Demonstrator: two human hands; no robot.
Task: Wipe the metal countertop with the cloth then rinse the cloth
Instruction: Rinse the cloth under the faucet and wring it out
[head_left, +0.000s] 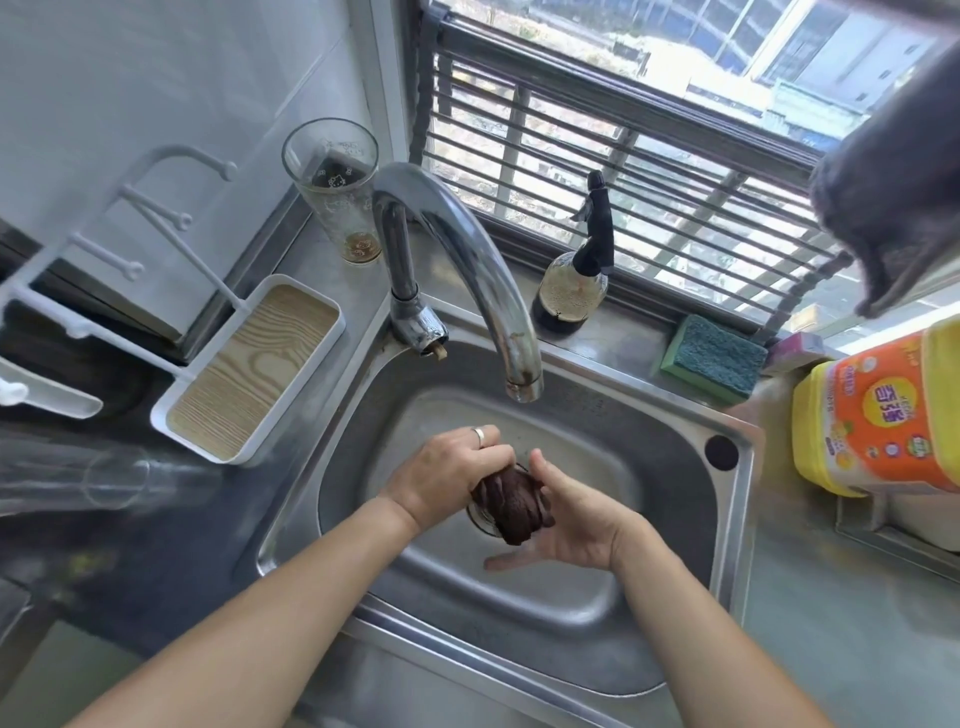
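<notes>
Brown cloth (514, 506), bunched lengthwise toward the drain, is gripped by both hands, left (447, 475) and right (574, 525), over the sink (597, 431).

Hands (519, 493) around cloth (511, 501) over sink (675, 441)

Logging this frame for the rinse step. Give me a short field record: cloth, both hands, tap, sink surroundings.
cloth: dark brown cloth, bunched, over the sink drain
left hand: left hand, ring on, grip curled round the cloth's upper end
right hand: right hand, cupped round the cloth's right side
tap: tap, no water visible at the spout
nearby: green sponge on back ledge; yellow bottle at right
</notes>
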